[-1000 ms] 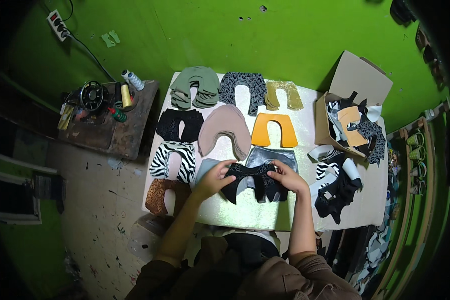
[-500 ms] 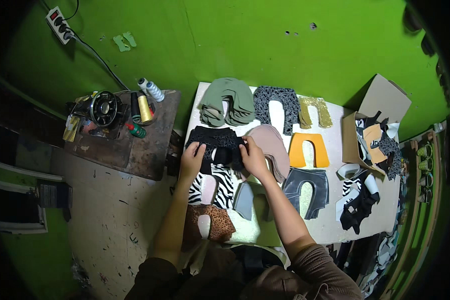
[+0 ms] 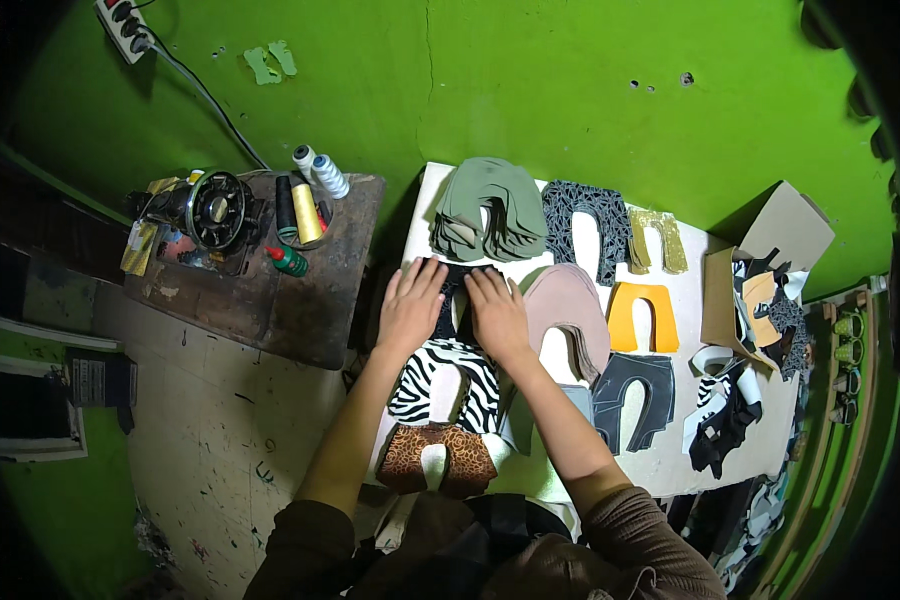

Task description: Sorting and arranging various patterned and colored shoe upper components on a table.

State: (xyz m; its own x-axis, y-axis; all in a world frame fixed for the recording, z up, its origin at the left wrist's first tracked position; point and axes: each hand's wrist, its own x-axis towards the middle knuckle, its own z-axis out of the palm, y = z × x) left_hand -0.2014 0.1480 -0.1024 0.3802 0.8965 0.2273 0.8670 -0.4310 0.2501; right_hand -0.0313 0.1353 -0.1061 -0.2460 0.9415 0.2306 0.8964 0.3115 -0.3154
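Both hands lie flat on a stack of black, textured, arch-shaped pieces point(image 3: 452, 318) on the white table. My left hand point(image 3: 413, 305) covers its left side, fingers stretched out; my right hand point(image 3: 498, 312) covers its right side, fingers slightly spread. Much of the black stack is hidden beneath them. Just nearer lie zebra-striped arch pieces point(image 3: 480, 390) and brown leopard-print ones point(image 3: 470, 462). Beyond my fingers is a fanned pile of olive green arches point(image 3: 490, 180). A dusty pink stack point(image 3: 567, 290) sits right of my right hand, and a grey piece point(image 3: 520, 420) shows partly beneath that forearm.
To the right are orange point(image 3: 625, 320), dark grey point(image 3: 610, 395), patterned grey point(image 3: 560, 215) and gold point(image 3: 675, 240) arches. A cardboard box point(image 3: 718, 300) of scraps stands at the right, black scraps point(image 3: 715, 440) before it. A sewing machine point(image 3: 215, 210) and thread cones point(image 3: 308, 215) occupy the wooden table point(image 3: 310, 310).
My fingers, earlier pinching the black piece at both sides, now rest flat on it. The piece has come down onto its stack. The whole view has shifted, with things appearing further right.
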